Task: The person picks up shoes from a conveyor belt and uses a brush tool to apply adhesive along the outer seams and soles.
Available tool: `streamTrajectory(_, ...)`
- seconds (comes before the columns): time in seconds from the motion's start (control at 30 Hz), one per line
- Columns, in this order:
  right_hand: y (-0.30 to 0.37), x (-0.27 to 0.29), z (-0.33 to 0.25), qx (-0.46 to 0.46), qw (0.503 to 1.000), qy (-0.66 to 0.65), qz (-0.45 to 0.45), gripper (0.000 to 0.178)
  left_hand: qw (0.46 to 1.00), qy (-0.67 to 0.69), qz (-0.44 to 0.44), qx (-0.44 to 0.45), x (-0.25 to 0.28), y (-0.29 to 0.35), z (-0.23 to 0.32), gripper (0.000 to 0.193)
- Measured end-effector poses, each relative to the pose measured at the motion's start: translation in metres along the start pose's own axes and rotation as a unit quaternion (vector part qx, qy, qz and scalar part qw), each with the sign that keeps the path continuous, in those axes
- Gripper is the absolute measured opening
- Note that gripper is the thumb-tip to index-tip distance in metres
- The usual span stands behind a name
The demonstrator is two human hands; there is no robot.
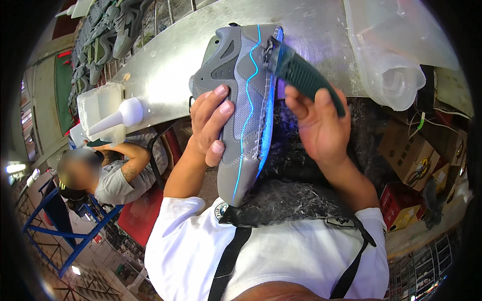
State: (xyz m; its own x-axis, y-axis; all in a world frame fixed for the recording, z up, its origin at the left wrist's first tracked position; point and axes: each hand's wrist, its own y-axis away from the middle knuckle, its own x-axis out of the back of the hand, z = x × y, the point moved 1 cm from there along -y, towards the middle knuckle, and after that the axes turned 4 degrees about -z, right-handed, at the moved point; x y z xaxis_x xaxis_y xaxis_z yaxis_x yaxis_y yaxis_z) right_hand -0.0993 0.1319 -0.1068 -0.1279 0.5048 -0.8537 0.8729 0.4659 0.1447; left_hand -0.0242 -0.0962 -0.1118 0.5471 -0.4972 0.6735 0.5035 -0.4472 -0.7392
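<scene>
A grey shoe upper (pixel 251 108) stands upright before me, its toe pointing down toward my apron. My left hand (pixel 211 120) is closed around its left side, the fingers pressed on the grey panels. A bright blue wavy line runs along the upper, and its right edge glows blue-violet. My right hand (pixel 324 118) is closed around a dark green brush-like tool (pixel 304 72) with a ribbed, curved handle. The dark head of this tool touches the upper's glowing edge near the top; its working tip is hard to make out.
The metal table (pixel 314 30) holds a white nozzle bottle (pixel 120 115) by a translucent container (pixel 100 103) at left and a clear plastic cup (pixel 401 85) at right. Several shoes (pixel 128 30) hang upper left. A seated co-worker (pixel 123 173) is at left; cardboard boxes (pixel 406 153) lie right.
</scene>
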Motion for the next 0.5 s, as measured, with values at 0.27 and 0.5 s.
streamTrajectory(0.27, 0.04, -0.008, -0.059, -0.005, 0.929, 0.266, -0.258, 0.037, 0.997, 0.012, -0.01, 0.076, 0.008, -0.004, 0.014, 0.088)
streamTrajectory(0.5, -0.015, 0.012, -0.046, 0.065, 0.941, 0.318, -0.092, 0.029, 0.996, 0.025, -0.012, 0.087, 0.004, -0.002, 0.01, 0.088)
